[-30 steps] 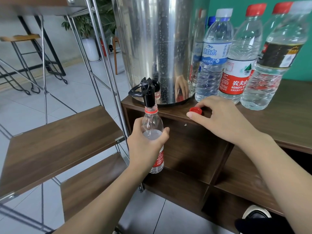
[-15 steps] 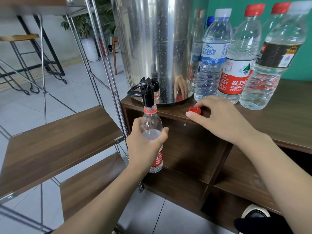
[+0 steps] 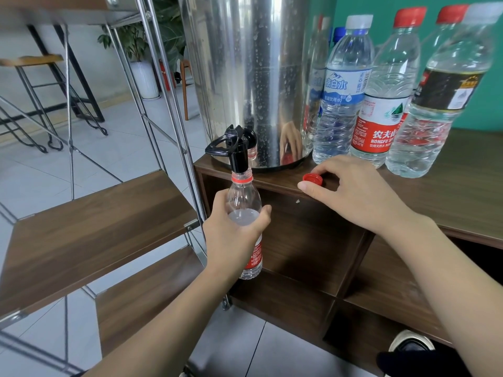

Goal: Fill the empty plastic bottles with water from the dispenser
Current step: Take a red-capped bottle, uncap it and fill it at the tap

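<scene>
Wooden cabinet (image 3: 462, 170); hands (image 3: 234, 235) grip ribbed, seemingly half-full bottle (image 3: 243, 197).

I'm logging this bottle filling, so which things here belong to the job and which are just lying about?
In the job:
- left hand holding the bottle under the black tap
- steel water dispenser
- right hand at the red cap
- capped bottles on the cabinet

Lying about:
- metal-framed wooden shelf
- stool
- potted plant
</scene>
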The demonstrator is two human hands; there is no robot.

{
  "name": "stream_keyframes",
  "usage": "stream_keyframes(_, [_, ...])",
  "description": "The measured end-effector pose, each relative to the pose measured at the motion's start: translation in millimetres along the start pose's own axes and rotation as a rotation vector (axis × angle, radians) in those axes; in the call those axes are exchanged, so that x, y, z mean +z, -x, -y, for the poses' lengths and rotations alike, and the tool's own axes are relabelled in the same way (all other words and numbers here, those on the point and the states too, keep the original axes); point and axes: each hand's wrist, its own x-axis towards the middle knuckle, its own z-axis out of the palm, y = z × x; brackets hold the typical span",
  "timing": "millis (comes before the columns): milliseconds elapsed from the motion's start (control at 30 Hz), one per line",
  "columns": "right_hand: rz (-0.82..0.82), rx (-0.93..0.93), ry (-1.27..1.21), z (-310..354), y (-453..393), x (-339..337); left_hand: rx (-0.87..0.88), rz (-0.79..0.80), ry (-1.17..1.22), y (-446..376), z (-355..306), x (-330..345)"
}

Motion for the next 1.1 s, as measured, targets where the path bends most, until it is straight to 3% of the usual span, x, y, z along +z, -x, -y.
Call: stream_keyframes(1100, [0.021, -0.014, 0.008, -1.9, -0.6, 1.4, 0.011, -0.011, 0.004, -0.7, 2.4, 1.4])
